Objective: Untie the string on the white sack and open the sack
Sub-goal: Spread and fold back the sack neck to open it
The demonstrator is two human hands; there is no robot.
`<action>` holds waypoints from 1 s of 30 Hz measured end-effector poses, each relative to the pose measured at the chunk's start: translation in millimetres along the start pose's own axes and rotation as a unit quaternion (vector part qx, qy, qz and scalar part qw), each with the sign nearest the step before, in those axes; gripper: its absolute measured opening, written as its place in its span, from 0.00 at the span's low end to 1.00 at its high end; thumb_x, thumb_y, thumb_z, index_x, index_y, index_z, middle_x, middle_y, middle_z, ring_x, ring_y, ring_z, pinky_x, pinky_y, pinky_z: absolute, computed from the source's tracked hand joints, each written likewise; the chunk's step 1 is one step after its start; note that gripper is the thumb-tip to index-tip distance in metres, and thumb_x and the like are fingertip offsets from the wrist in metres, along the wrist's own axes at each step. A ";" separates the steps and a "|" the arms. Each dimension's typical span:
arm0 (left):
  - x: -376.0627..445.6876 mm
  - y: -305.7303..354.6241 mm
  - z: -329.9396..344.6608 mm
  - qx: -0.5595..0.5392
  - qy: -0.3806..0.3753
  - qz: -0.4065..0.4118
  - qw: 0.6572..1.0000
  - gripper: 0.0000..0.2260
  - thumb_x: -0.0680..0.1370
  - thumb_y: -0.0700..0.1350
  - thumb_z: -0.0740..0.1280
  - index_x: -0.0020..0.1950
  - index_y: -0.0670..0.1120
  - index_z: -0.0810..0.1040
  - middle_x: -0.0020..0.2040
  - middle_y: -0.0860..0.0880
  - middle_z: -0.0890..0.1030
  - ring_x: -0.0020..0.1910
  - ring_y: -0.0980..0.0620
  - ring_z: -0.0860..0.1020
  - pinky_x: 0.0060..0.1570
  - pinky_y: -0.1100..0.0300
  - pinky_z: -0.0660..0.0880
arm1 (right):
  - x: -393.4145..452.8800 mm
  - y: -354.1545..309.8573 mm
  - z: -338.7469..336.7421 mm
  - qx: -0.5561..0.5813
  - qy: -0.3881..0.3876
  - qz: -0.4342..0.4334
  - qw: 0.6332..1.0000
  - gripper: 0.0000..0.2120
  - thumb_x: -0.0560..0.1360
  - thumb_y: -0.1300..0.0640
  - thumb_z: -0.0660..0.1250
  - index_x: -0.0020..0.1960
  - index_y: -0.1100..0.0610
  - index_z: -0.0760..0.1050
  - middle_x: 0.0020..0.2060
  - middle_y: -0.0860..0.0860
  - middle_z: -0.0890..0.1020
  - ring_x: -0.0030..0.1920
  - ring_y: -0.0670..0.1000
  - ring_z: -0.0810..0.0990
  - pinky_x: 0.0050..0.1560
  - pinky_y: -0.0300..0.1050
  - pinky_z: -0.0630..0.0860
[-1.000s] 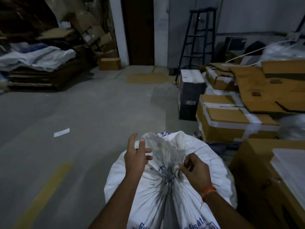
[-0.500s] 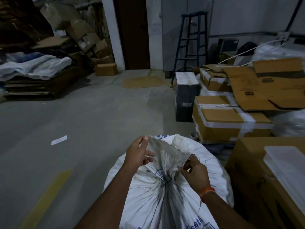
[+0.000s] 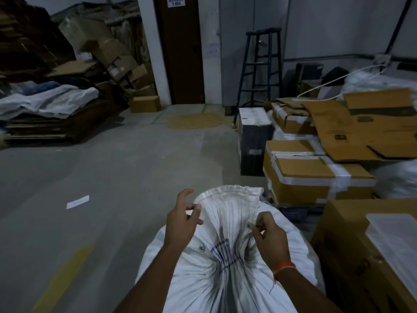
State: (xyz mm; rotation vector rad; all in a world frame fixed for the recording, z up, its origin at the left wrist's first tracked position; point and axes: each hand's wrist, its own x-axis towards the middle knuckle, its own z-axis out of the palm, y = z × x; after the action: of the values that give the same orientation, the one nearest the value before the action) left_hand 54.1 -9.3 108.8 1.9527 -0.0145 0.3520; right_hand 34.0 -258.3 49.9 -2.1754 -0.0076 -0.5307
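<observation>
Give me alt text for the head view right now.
Two bare hands work at the gathered neck of a white sack: the left hand is half open beside it, the right hand pinches its folds. Taped cardboard boxes stand to the right.

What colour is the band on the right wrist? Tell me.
Orange thread band, clearest in the head view.

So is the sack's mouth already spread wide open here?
No, the white sack is gathered into a pleated neck, with the left hand and right hand beside it.
</observation>
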 end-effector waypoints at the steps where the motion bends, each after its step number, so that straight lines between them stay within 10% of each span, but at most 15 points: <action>1: -4.3 -9.3 2.9 0.017 0.021 0.020 0.999 0.15 0.81 0.46 0.69 0.67 0.55 0.73 0.52 0.52 0.84 0.42 0.56 0.86 0.43 0.60 0.80 | 3.2 3.0 1.9 -0.017 -0.008 -0.031 0.999 0.09 0.78 0.59 0.69 0.47 0.47 0.70 0.36 0.46 0.79 0.35 0.46 0.78 0.36 0.41 0.76; 7: -31.7 -66.4 33.9 0.064 0.031 0.003 0.997 0.18 0.75 0.41 0.75 0.56 0.62 0.79 0.51 0.53 0.78 0.48 0.54 0.80 0.49 0.57 0.80 | 21.2 26.4 9.6 -0.076 -0.081 -0.087 0.990 0.15 0.79 0.64 0.65 0.62 0.54 0.81 0.44 0.45 0.77 0.44 0.42 0.76 0.49 0.35 0.73; 10: -35.4 -92.0 54.8 0.077 0.021 -0.072 0.994 0.17 0.72 0.46 0.77 0.52 0.66 0.80 0.38 0.46 0.78 0.35 0.50 0.77 0.42 0.58 0.79 | 25.5 38.6 9.1 -0.061 -0.069 -0.038 0.995 0.11 0.75 0.64 0.72 0.56 0.55 0.84 0.38 0.41 0.76 0.39 0.36 0.78 0.44 0.22 0.70; 13: -31.0 -114.3 72.4 0.072 0.028 -0.134 0.988 0.14 0.69 0.52 0.76 0.51 0.67 0.80 0.41 0.38 0.83 0.40 0.38 0.82 0.42 0.57 0.79 | 26.4 48.3 6.9 -0.051 -0.041 0.003 0.998 0.05 0.70 0.58 0.79 0.45 0.51 0.85 0.35 0.43 0.80 0.41 0.39 0.80 0.40 0.25 0.72; 18: -19.0 -103.4 87.8 -0.003 0.040 -0.157 0.987 0.11 0.74 0.43 0.77 0.55 0.53 0.85 0.50 0.47 0.87 0.48 0.47 0.84 0.54 0.56 0.80 | 29.1 62.5 9.9 -0.046 0.001 0.040 0.998 0.09 0.67 0.59 0.81 0.37 0.49 0.82 0.36 0.47 0.81 0.36 0.44 0.79 0.40 0.30 0.74; 21: -13.4 -95.3 91.3 -0.056 0.007 -0.160 0.986 0.08 0.75 0.45 0.77 0.51 0.58 0.85 0.46 0.52 0.87 0.47 0.52 0.84 0.51 0.59 0.80 | 32.7 66.3 15.9 -0.029 -0.001 0.063 0.998 0.14 0.68 0.64 0.79 0.47 0.49 0.82 0.45 0.51 0.82 0.37 0.43 0.78 0.45 0.26 0.72; 24: -12.2 -84.9 89.1 -0.057 0.043 -0.151 0.986 0.06 0.74 0.45 0.78 0.48 0.54 0.86 0.41 0.54 0.86 0.41 0.58 0.83 0.44 0.65 0.76 | 34.3 67.7 17.9 0.006 -0.031 0.080 0.996 0.21 0.71 0.65 0.75 0.61 0.53 0.81 0.47 0.50 0.82 0.43 0.47 0.78 0.55 0.43 0.78; 30: -32.3 -99.4 63.0 -0.014 0.071 -0.123 0.990 0.11 0.75 0.40 0.76 0.54 0.54 0.86 0.43 0.55 0.85 0.41 0.52 0.83 0.48 0.55 0.81 | 22.9 69.6 0.4 0.028 -0.035 0.114 0.993 0.16 0.71 0.58 0.78 0.58 0.52 0.84 0.43 0.51 0.85 0.37 0.41 0.77 0.40 0.21 0.71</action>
State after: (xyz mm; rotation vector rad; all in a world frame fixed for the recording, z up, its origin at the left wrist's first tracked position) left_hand 55.4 -31.2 -11.2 1.8717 0.3100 0.3225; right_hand 68.3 -305.3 5.3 -2.1053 0.1838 -0.3208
